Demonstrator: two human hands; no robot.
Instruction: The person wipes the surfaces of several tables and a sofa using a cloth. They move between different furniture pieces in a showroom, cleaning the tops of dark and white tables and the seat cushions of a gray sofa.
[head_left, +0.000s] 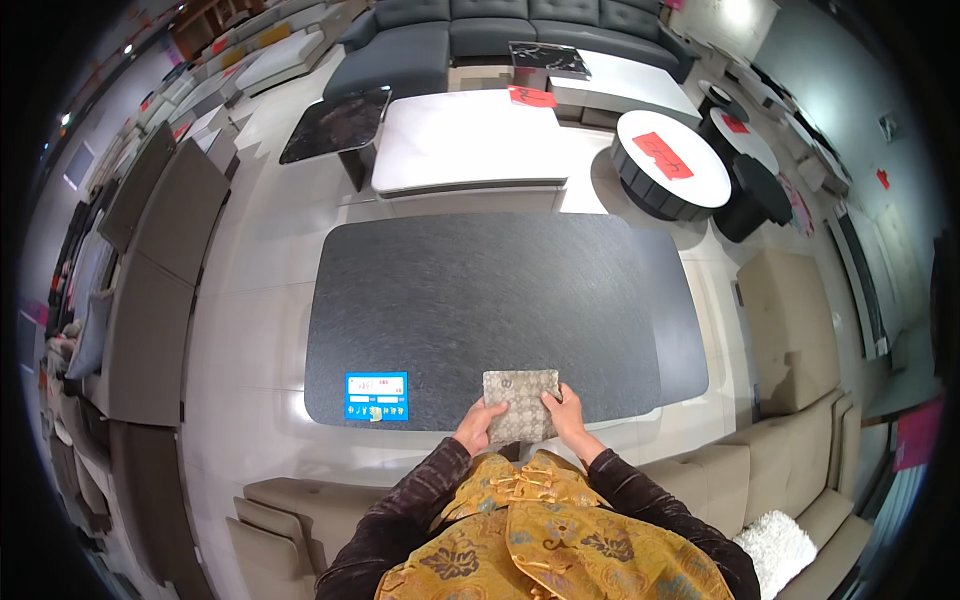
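Observation:
Between my two hands is a small square of beige, patterned cloth or folded material (523, 401); which of these it is, I cannot tell. My left hand (478, 424) grips its left edge, thumb on top. On the opposite edge, my right hand (567, 417) pinches it with the thumb over the upper face. The square is held over the near edge of a dark grey coffee table (480, 300) with rounded corners. A blue price card (376, 396) with writing lies on the tabletop, left of my hands.
Ahead stand a white coffee table (469, 142), a black side table (337, 124), a round white-topped table (671, 161) and a grey sofa (405, 56). Beige sofa seating (780, 472) with a white fluffy cushion (776, 555) is at right. Brown bed frames (154, 337) line the left.

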